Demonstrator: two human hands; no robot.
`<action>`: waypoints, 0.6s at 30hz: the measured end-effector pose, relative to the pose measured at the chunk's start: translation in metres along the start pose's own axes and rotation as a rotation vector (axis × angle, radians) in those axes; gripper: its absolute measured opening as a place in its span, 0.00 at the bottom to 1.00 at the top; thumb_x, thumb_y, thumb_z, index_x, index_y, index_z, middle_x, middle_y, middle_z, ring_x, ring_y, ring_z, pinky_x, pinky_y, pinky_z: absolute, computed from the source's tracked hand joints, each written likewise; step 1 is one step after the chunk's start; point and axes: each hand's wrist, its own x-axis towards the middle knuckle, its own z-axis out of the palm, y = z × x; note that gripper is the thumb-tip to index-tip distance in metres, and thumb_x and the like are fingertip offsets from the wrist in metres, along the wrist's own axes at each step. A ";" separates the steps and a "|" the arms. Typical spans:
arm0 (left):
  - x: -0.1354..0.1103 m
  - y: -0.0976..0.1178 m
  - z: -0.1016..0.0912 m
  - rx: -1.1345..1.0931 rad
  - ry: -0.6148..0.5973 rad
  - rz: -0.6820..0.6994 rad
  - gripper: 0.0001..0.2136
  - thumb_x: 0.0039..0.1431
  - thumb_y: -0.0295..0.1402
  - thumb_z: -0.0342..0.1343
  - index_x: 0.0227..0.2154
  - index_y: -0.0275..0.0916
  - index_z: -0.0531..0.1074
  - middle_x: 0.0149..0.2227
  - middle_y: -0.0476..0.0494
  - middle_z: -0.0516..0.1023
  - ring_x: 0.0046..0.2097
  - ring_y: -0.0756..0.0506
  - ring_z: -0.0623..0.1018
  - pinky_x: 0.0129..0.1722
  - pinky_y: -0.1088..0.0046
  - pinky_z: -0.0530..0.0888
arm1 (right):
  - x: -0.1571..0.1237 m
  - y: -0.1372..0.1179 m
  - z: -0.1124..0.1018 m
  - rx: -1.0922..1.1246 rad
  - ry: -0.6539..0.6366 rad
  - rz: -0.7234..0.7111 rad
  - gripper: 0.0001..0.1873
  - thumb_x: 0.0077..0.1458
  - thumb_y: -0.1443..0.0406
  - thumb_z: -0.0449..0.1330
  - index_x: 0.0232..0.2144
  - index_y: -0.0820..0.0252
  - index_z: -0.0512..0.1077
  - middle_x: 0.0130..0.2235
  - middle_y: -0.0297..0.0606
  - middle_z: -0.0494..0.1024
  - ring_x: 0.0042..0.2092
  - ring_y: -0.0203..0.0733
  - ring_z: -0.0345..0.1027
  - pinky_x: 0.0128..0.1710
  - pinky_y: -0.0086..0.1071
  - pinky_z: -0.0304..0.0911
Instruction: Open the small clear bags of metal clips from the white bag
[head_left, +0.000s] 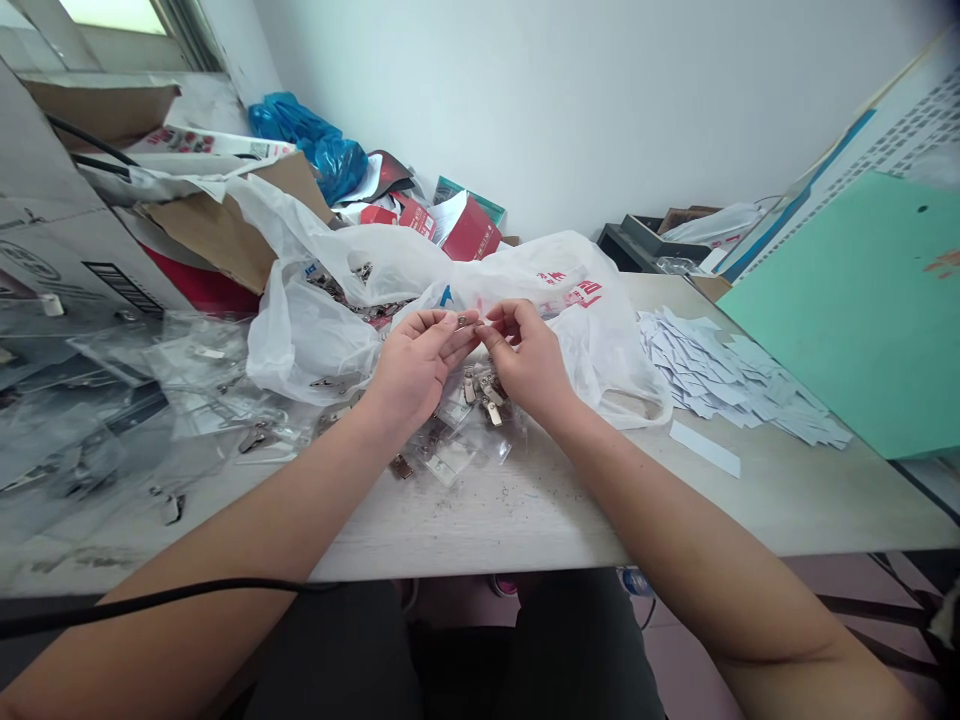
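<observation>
My left hand [420, 365] and my right hand [529, 360] are raised close together above the table. A small metal clip [466, 322] shows at the fingertips of my left hand. My right fingertips curl just beside it, and I cannot tell whether they grip anything. Below my hands lies a heap of clear plastic sleeves with metal badge clips [465, 425]. A crumpled white plastic bag with red print [592, 330] sits just behind my right hand, with more metal clips [360, 295] among its folds.
A pile of white paper slips [727, 375] lies right of the bag, with a single strip [705, 448] in front. A green board [847, 310] leans at the right. Cardboard boxes [67, 240], a blue bag [315, 140] and red packaging [469, 230] crowd the back. A black cable [150, 597] crosses my left forearm.
</observation>
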 end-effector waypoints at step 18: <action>0.001 0.001 0.001 -0.097 0.051 -0.093 0.07 0.70 0.24 0.64 0.35 0.38 0.73 0.42 0.39 0.89 0.47 0.44 0.90 0.68 0.57 0.79 | 0.004 0.004 0.000 -0.401 -0.130 -0.255 0.12 0.72 0.69 0.53 0.46 0.52 0.76 0.51 0.46 0.83 0.53 0.55 0.75 0.54 0.48 0.67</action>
